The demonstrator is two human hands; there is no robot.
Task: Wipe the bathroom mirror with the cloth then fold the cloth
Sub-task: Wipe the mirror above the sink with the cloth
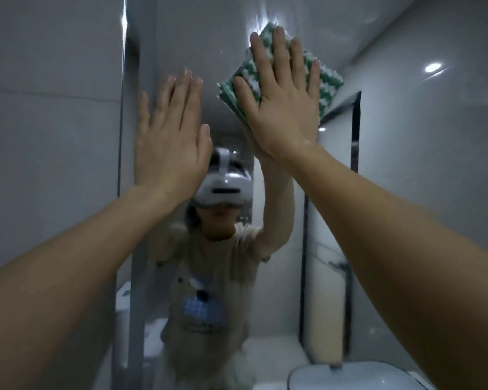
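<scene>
The bathroom mirror [392,170] fills the middle and right of the view. A green and white checked cloth [326,83], folded into a pad, lies flat against the glass near its top. My right hand [282,97] presses on the cloth with straight, spread fingers. My left hand [169,142] is raised to the left of it, palm flat and fingers straight, on or just before the glass near the mirror's left edge; it holds nothing. The cloth's lower left part is hidden under my right palm.
A grey tiled wall [51,136] borders the mirror on the left. A person in a beige T-shirt with a headset, a dark door frame and a ceiling light [433,67] show as reflections in the glass. A white basin rim [347,375] sits at the bottom right.
</scene>
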